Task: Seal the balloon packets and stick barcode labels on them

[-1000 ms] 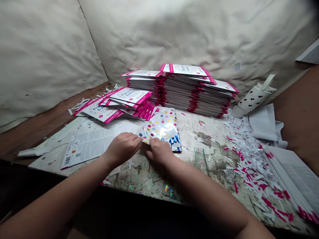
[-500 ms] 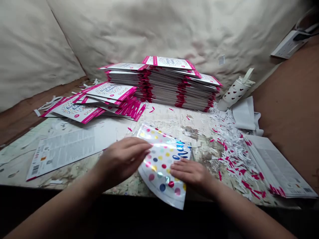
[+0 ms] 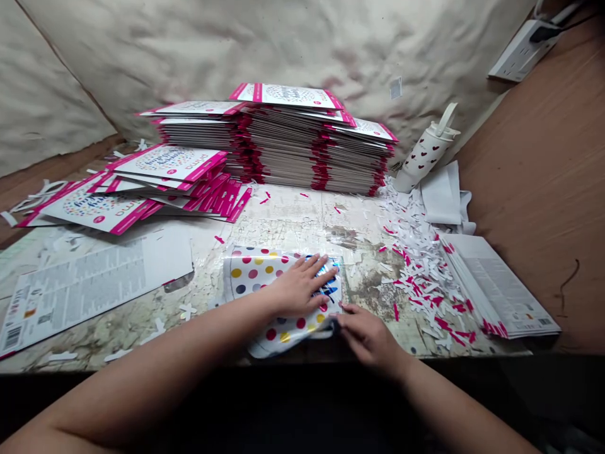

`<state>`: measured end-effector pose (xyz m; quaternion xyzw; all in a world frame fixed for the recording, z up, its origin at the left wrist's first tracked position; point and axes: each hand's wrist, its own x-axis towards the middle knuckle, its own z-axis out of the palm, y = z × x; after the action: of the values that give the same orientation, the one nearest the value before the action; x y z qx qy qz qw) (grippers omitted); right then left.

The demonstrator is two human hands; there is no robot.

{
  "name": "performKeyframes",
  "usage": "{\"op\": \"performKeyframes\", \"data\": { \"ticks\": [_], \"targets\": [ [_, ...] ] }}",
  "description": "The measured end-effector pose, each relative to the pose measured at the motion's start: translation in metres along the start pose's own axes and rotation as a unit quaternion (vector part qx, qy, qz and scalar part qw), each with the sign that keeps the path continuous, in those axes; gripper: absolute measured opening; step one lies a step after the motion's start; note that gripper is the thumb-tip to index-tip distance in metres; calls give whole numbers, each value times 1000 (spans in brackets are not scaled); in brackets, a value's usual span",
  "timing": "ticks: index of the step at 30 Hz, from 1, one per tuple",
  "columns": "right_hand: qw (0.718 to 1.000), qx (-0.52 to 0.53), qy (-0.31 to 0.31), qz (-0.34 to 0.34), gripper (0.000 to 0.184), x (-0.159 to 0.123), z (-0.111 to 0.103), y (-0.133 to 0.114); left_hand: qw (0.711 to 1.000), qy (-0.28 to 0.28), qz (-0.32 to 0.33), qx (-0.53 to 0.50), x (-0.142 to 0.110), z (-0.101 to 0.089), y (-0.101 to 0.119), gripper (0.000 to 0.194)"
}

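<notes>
Polka-dot foil balloon (image 3: 253,271) lies under the left hand (image 3: 297,290), grip spread apart; right hand (image 3: 371,337) at its edge, grip unclear.

foil sheet (image 3: 250,271): lettering hidden under hands (image 3: 297,287) | stacked packets (image 3: 293,145): print too small | printed sheet (image 3: 70,290): left end cut off

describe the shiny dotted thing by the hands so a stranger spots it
Find the stack of pink-edged white packets on the stained worktop. In front of it, under the left hand, lies a shiny foil sheet with coloured polka dots and blue lettering, the only dotted piece.
</notes>
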<state>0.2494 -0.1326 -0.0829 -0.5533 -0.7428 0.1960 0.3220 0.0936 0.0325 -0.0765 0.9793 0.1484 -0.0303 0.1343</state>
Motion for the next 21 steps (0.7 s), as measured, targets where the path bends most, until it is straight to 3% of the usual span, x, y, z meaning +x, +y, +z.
{"op": "performKeyframes", "data": {
  "ticks": [2, 4, 6, 8, 10, 12, 14, 15, 17, 19, 21],
  "targets": [
    [985, 63, 19, 157, 25, 14, -7, 1, 999, -7, -44, 11, -16, -4, -23, 61],
    [947, 139, 25, 290, 30, 32, -14, 6, 995, -6, -94, 35, -39, -12, -55, 60],
    [907, 201, 16, 369, 31, 49, -18, 14, 985, 4, -161, 55, -65, -25, -84, 60],
    [877, 236, -9, 417, 28, 63, -20, 20, 967, 77, -235, 59, -88, -40, -96, 58],
    [852, 251, -31, 458, 25, 74, -21, 22, 943, 208, -254, 60, -101, -50, -82, 54],
    [829, 258, -46, 495, 22, 82, -22, 20, 935, 300, -174, 74, -104, -47, -47, 46],
    [816, 253, -54, 517, 20, 88, -25, 18, 963, 250, -35, 91, -100, -32, -6, 41],
    [814, 246, -57, 524, 19, 90, -27, 17, 972, 211, -23, 100, -97, -22, 12, 43],
    [818, 224, -61, 527, 17, 92, -33, 15, 985, 130, -47, 101, -89, 0, 35, 53],
    [831, 188, -47, 521, 15, 90, -38, 10, 990, 67, -96, 82, -84, 15, 42, 65],
    [891, 65, 1, 448, 21, 84, -36, 0, 991, 27, -122, 55, -81, 22, 40, 67]
  ]
}}
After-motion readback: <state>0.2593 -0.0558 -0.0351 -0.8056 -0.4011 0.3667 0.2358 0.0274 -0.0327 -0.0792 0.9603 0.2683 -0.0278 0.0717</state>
